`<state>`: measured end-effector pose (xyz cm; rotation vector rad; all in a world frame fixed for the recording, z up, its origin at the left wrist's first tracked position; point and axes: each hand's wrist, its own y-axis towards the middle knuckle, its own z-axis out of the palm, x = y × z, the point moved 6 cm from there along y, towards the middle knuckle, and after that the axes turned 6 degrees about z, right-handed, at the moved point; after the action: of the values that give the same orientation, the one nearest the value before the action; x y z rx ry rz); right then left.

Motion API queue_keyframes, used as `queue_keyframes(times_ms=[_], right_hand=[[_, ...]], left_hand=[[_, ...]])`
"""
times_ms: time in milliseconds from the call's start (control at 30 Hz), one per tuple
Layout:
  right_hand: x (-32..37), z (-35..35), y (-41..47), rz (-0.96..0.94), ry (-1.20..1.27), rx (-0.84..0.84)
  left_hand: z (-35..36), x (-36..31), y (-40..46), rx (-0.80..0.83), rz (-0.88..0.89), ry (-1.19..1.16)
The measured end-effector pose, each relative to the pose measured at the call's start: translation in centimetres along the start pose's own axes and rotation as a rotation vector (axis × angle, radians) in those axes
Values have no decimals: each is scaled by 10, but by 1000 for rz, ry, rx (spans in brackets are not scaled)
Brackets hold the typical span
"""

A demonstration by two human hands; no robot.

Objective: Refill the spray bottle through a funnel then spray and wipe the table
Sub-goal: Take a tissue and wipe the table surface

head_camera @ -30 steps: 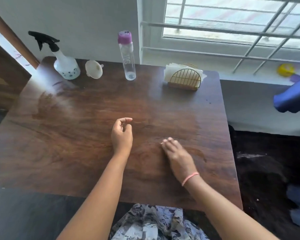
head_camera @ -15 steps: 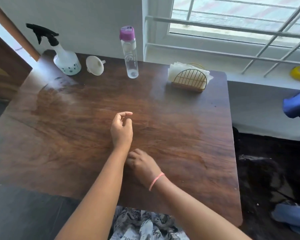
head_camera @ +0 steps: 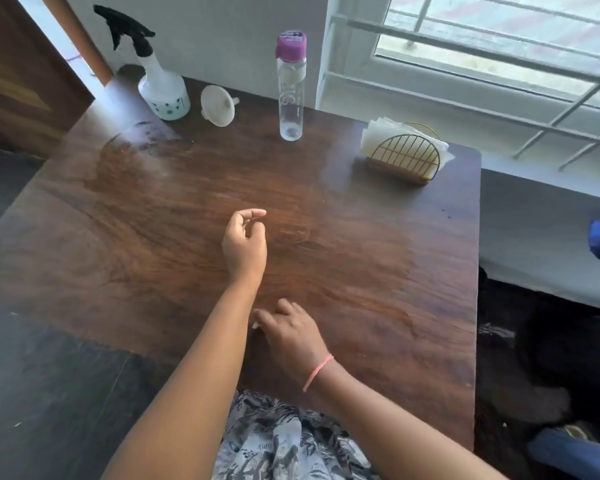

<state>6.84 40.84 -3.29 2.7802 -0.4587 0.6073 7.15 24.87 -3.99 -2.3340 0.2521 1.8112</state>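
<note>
Spray bottle (head_camera: 163, 91), funnel (head_camera: 218, 106) on its side, and purple-capped water bottle (head_camera: 290, 85), lettering illegible, line the bench (head_camera: 378, 258) rear; napkin holder (head_camera: 405, 154) rightward. Left hand (head_camera: 245, 243) loosely curled, empty; right hand (head_camera: 291, 336) presses a white scrap, barely visible.

Daylit scene, mild softness, wide-angle bend.
Bright daylight enters through the window (head_camera: 499, 46) at upper right; pale glare washes the table (head_camera: 361, 271) near its far left corner. Floor regions read dim. Edges curve; hands slightly blurred.
</note>
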Motion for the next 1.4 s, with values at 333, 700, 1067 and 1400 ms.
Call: queue_keyframes(times_ms=[333,700,1067,1400], right_hand=[[-187,-115,-33,800,-134,-359],[-112,-70,-43,328,-37,-202],[-102,-60,-81,-1,-66,1],[-174,-101,-96,292,-11,-13]], left_hand=[[24,3,-17,61,-19,4],[53,-12,-56,135,151,7],[49,-40,-71,19,124,43],[51,-63,-123,-113,76,-28]])
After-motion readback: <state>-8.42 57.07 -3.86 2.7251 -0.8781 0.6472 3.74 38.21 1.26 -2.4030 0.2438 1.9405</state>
